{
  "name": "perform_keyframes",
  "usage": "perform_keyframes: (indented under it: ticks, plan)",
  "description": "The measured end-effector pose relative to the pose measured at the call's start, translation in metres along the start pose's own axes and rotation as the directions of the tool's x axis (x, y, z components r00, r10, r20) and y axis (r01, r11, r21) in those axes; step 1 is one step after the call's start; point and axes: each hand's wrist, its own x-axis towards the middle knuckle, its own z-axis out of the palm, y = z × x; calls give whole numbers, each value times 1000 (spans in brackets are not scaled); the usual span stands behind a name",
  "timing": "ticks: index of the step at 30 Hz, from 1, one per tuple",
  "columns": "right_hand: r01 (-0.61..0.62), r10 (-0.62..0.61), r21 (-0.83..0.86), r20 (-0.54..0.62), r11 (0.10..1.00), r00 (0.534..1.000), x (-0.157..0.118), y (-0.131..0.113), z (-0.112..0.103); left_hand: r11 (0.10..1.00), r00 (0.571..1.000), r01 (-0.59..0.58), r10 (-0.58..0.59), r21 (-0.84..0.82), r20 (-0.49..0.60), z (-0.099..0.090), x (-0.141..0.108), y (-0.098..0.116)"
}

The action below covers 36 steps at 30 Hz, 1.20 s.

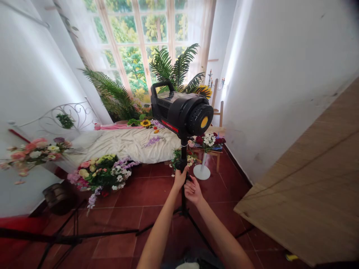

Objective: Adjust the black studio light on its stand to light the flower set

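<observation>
The light stand (183,200) rises directly between the two hands, its long axis near upright, with the studio light (179,112) on its top, above and beyond them. The left hand (180,178) is wrapped around the pole from its left side and sits slightly higher, so it is the nearer of the two to the studio light. The right hand (193,190) is just below and to the right, fingers curled in at the pole's right side beside a dark knob; whether they pinch it, I cannot tell. The studio light's own long axis lies crosswise over the hands, handle end to the left, yellow-centred end to the right and towards the person. Below the hands, tripod legs (199,232) spread over the floor tiles.
</observation>
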Motion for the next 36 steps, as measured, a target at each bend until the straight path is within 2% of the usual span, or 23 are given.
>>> perform_keyframes:
  ticks: [6, 9, 10, 11, 13, 15, 16, 17, 18, 19, 20, 21, 23, 25, 26, 28, 30, 32, 34, 36]
  plan:
    - [35, -47, -226, -48, 974, 998, 2, -1, 3, 998, 998, -63, 63, -23, -10, 1, -1, 0]
    - [77, -136, -473, -90, 877, 987, 5, -2, -1, 997, 998, -70, 70, -19, 7, 0, -1, -1]
    - [96, -194, -596, -103, 797, 975, 5, -4, -3, 998, 998, -68, 68, -19, 15, 0, -1, -2]
    - [113, -266, -729, -97, 675, 959, 5, -8, -4, 998, 998, -65, 66, -18, 21, -1, -1, -2]
    - [123, -390, -943, -8, 309, 921, 3, -19, -5, 998, 998, -61, 62, -14, 22, -1, -1, -2]
    - [108, -409, -991, 130, -78, 903, -2, -31, -3, 998, 998, -58, 58, -6, 16, 0, -2, -1]
    - [102, -392, -971, 182, -216, 902, -6, -37, 0, 999, 999, -52, 52, -5, 13, 0, -3, 0]
    - [101, -367, -948, 214, -303, 905, -9, -42, 2, 999, 999, -44, 45, -8, 9, 1, -4, 2]
    - [104, -344, -934, 227, -341, 911, -12, -45, 3, 999, 999, -35, 35, -13, 6, 1, -4, 3]
    - [105, -334, -937, 222, -334, 916, -14, -47, 4, 999, 1000, -27, 27, -20, 2, 1, -5, 5]
    - [100, -336, -953, 198, -286, 921, -16, -46, 4, 999, 1000, -21, 21, -28, -3, 1, -6, 6]
    - [84, -346, -976, 151, -202, 926, -16, -45, 2, 999, 1000, -17, 17, -34, -7, 1, -7, 7]
    - [21, -350, -999, 10, 29, 937, -16, -39, -4, 999, 1000, -18, 18, -39, -8, 1, -9, 9]
    - [-48, -301, -972, -119, 231, 946, -14, -32, -11, 999, 1000, -18, 18, -35, -9, 0, -10, 10]
    - [-67, -274, -952, -153, 299, 950, -13, -28, -14, 999, 1000, -17, 16, -32, -11, -1, -10, 10]
    - [-59, -264, -923, -169, 379, 950, -12, -24, -17, 999, 1000, -15, 14, -31, -23, -1, -11, 9]
    - [-6, -322, -910, -153, 415, 934, -12, -23, -17, 999, 1000, -18, 17, -37, -24, -1, -11, 8]
    - [46, -404, -913, -134, 405, 905, -12, -25, -14, 999, 1000, -25, 25, -39, -10, -1, -10, 5]
    - [96, -483, -932, -91, 349, 871, -13, -26, -9, 999, 999, -34, 34, -35, 11, -1, -9, 2]
    - [144, -544, -958, -14, 246, 839, -16, -24, -4, 998, 999, -48, 49, -31, 20, -1, -9, 1]
